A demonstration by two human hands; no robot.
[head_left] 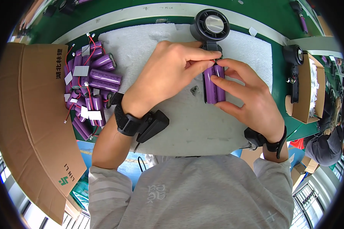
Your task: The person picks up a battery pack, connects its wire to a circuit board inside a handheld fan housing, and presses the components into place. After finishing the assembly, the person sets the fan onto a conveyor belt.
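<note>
A purple battery pack [214, 84] of two cells side by side lies upright over the white foam mat [141, 45]. My right hand [246, 97] grips its right side with thumb and fingers. My left hand [168, 74] pinches at the pack's top end, where it meets the handle of a black hand-held fan [210, 26]. The fan's round head points away from me. Both wrists wear black straps.
A pile of several purple battery packs with red wires and white labels [90, 86] lies left of the mat. A large cardboard box flap [30, 114] is at far left. Another black fan [294, 72] rests on a small cardboard box [307, 110] at right.
</note>
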